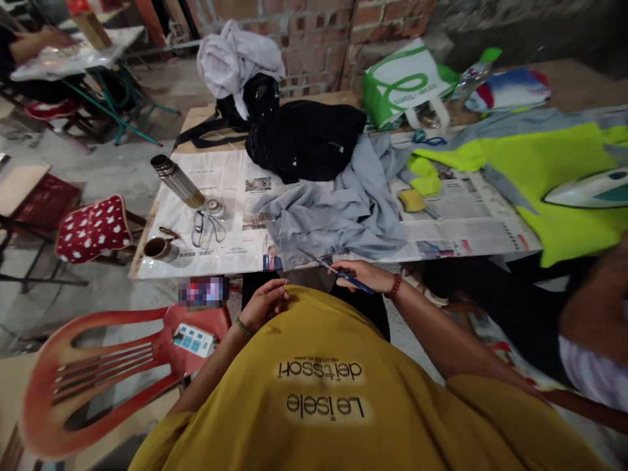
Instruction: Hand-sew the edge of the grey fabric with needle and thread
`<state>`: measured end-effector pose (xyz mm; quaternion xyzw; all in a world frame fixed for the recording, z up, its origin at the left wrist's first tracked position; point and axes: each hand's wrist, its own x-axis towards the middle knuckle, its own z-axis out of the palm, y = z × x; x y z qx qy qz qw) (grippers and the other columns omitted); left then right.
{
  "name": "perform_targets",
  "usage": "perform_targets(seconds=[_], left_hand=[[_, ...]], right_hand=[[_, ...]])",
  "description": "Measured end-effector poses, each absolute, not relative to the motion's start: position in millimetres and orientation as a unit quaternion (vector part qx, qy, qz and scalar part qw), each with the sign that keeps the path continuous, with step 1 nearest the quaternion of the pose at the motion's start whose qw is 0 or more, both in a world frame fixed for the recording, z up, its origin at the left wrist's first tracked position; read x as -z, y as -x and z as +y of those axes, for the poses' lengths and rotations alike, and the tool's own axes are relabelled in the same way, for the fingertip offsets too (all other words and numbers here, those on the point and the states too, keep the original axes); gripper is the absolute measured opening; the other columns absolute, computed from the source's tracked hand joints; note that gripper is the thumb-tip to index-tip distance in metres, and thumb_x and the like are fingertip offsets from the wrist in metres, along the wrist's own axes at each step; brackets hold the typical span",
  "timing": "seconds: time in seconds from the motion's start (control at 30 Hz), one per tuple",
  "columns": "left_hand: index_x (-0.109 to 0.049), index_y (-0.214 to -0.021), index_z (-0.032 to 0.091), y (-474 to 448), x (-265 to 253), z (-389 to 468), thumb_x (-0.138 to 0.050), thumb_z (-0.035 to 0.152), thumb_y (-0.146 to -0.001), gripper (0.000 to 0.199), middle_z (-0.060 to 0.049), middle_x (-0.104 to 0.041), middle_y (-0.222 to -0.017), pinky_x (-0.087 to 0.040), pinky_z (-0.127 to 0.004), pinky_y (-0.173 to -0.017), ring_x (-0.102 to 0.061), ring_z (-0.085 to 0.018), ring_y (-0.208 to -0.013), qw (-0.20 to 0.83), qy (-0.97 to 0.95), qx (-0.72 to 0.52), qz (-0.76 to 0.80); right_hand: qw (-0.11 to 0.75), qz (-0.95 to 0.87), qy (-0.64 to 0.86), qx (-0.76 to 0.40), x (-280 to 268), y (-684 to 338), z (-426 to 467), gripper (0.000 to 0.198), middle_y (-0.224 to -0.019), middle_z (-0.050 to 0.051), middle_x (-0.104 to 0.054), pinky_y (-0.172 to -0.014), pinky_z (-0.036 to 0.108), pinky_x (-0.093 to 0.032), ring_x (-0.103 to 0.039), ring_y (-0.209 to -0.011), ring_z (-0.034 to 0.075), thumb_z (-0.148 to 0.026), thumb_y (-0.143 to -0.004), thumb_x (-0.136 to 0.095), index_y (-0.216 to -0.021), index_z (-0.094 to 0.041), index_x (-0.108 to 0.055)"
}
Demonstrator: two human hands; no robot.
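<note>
My right hand (369, 275), with a red bead bracelet at its wrist, is closed around a pair of scissors (356, 283) with dark blue handles. Their thin blades point left, over the front edge of the table. Close against the yellow shirt, my left hand (265, 306) has its fingers pinched together; a tiny pale bit shows at the fingertips, too small to name. Grey cloth (338, 222) lies crumpled on the newspaper just beyond both hands, one corner reaching the table edge near the scissors' tips.
Newspaper (235, 255) covers the table. A steel thermos (179, 182), a cup (161, 249), glasses (206, 227) and a black bag (307, 140) stand or lie there. Right are a yellow-grey garment (549, 163), an iron (589, 190) and another person's arm (596, 307). A red chair (98, 386) stands left.
</note>
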<state>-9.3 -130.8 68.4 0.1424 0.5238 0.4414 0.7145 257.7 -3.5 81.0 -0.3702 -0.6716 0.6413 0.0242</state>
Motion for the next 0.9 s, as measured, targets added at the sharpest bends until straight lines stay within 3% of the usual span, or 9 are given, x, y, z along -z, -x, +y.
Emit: perform_targets(seconds=[0.13,0.2,0.3,0.47,0.67,0.77,0.9], left_hand=[[-0.060,-0.101,0.013,8,-69,-125,-0.087,0.035,-0.055,0.058,0.002,-0.063,-0.067,-0.017,-0.017,-0.035,-0.044,-0.003,-0.039,0.717,-0.149,-0.433,0.526],[-0.060,-0.101,0.013,6,-69,-121,-0.087,0.036,-0.056,0.057,0.002,-0.063,-0.068,-0.018,-0.016,-0.034,-0.043,-0.003,-0.038,0.720,-0.156,-0.424,0.527],[-0.060,-0.100,0.013,3,-69,-115,-0.086,0.037,-0.056,0.057,0.002,-0.063,-0.069,-0.018,-0.016,-0.033,-0.043,-0.003,-0.038,0.723,-0.166,-0.415,0.527],[-0.060,-0.098,0.013,-4,-69,-107,-0.086,0.038,-0.057,0.055,0.002,-0.063,-0.069,-0.021,-0.015,-0.033,-0.045,-0.004,-0.039,0.720,-0.188,-0.410,0.528],[-0.061,-0.095,0.013,-7,-73,-107,-0.087,0.042,-0.053,0.057,0.001,-0.063,-0.069,-0.024,-0.015,-0.034,-0.048,-0.005,-0.041,0.712,-0.194,-0.410,0.536],[-0.061,-0.094,0.013,-6,-77,-109,-0.088,0.042,-0.053,0.056,0.002,-0.063,-0.069,-0.026,-0.015,-0.035,-0.048,-0.005,-0.042,0.702,-0.187,-0.414,0.548],[-0.061,-0.086,0.013,-11,-85,-104,-0.087,0.042,-0.054,0.050,0.001,-0.065,-0.071,-0.028,-0.016,-0.035,-0.048,-0.004,-0.043,0.687,-0.199,-0.435,0.547]], right_hand=[[0.138,-0.712,0.554,-0.408,-76,-317,0,0.054,-0.086,0.006,-0.064,-0.065,0.027,-0.046,-0.058,-0.071,0.016,-0.048,-0.077,-0.064,-0.120,-0.017,-0.056],[0.120,-0.698,0.648,-0.281,-74,-349,3,0.053,-0.090,0.009,-0.066,-0.070,0.030,-0.045,-0.061,-0.078,0.021,-0.045,-0.080,-0.062,-0.124,-0.016,-0.054],[0.032,-0.645,0.741,-0.183,-73,-391,9,0.048,-0.100,0.015,-0.066,-0.073,0.033,-0.043,-0.063,-0.087,0.026,-0.040,-0.085,-0.056,-0.125,-0.015,-0.054],[-0.074,-0.623,0.763,-0.156,-71,-420,28,0.043,-0.104,0.025,-0.063,-0.073,0.035,-0.039,-0.061,-0.092,0.030,-0.036,-0.089,-0.052,-0.120,-0.008,-0.057],[-0.086,-0.649,0.745,-0.130,-61,-404,64,0.039,-0.111,0.022,-0.063,-0.079,0.033,-0.042,-0.060,-0.102,0.029,-0.030,-0.085,-0.056,-0.117,-0.009,-0.060],[-0.023,-0.670,0.735,-0.103,-61,-395,74,0.036,-0.115,0.023,-0.062,-0.086,0.034,-0.042,-0.059,-0.107,0.029,-0.022,-0.086,-0.051,-0.116,-0.006,-0.062],[0.147,-0.664,0.719,-0.144,-66,-359,59,0.030,-0.110,0.017,-0.065,-0.091,0.035,-0.044,-0.059,-0.102,0.026,-0.024,-0.086,-0.048,-0.107,-0.011,-0.066]])
